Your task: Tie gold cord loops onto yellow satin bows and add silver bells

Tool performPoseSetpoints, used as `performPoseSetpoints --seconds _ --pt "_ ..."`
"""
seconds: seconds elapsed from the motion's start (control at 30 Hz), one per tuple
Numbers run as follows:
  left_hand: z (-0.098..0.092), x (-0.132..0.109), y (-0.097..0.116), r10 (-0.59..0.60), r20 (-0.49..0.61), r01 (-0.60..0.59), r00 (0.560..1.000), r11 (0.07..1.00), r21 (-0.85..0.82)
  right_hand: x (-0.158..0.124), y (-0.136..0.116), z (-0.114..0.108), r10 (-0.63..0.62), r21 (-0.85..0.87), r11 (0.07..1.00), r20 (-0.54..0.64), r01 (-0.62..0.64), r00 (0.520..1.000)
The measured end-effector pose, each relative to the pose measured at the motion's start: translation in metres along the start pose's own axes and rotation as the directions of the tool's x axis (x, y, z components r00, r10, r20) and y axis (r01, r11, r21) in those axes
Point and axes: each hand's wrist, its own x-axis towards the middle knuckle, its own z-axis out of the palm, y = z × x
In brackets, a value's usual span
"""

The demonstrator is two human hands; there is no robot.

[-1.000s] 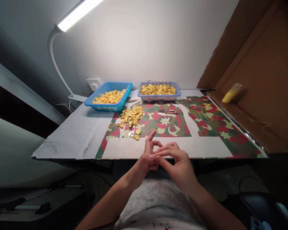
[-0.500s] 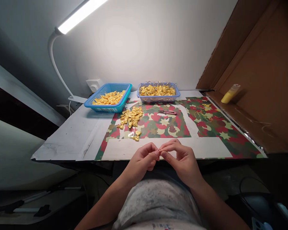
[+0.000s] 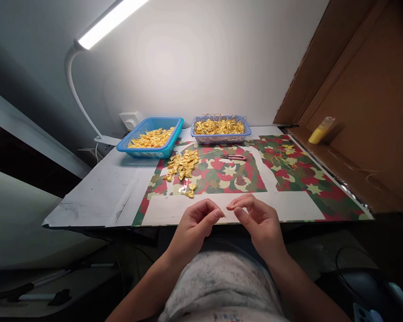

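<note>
"Where are the hands? Take them as the centre of the dial, twelve straight ahead."

"Over the near edge of the table [image 3: 97,192], fingertips close but apart. The left hand [image 3: 196,223] is curled, its thumb laid along the bent forefinger. The right hand [image 3: 260,223] arches, thumb and fingertips drawn near each other."

"Are they pinching something?"

"I cannot tell; anything between those fingertips is too fine to make out."

"And the bows?"

"One small yellow bow of glossy, satin-looking cloth [image 3: 190,191] lies alone at ten o'clock, pinched at the waist with flared ends. Towards eleven there's a loose heap of similar bows [image 3: 183,163], overlapping, creased and shiny."

"What stands behind?"

"Between ten and eleven, a blue and turquoise plastic mesh basket [image 3: 147,154] of folded yellow pieces [image 3: 152,137]. At twelve, a smaller periwinkle plastic basket [image 3: 220,139], rectangular, filled with yellow bows and springy, gold-coloured loops [image 3: 218,118] rising above its rim."

"Anything nearer at twelve?"

"Slim thread snips with a pinkish handle [image 3: 234,157], flat on a camouflage-print sheet [image 3: 242,181] with pale stars. Between one and two, a wispy tangle of yellow threads [image 3: 285,161]; beyond it, a tilted, translucent bottle with yellow contents [image 3: 319,133] beside brown cardboard [image 3: 362,107]."
</note>
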Motion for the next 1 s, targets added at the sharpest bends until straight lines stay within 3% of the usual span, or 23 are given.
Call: performPoseSetpoints --seconds 0.23,0.67,1.0 --pt "0.009 -0.007 0.010 0.217 -0.068 -0.196 0.974 0.954 0.227 -0.006 -0.003 0.004 0.119 -0.063 0.992 0.134 -0.112 0.984" --pt "0.011 -0.008 0.008 0.278 -0.110 -0.226 0.954 0.912 0.342 -0.008 0.001 0.011 0.065 0.040 0.997 0.104 -0.069 0.992" --pt "0.010 -0.008 0.005 0.336 -0.072 -0.275 0.939 0.861 0.428 -0.009 0.000 0.012 0.002 -0.036 0.999 0.076 0.001 0.997"
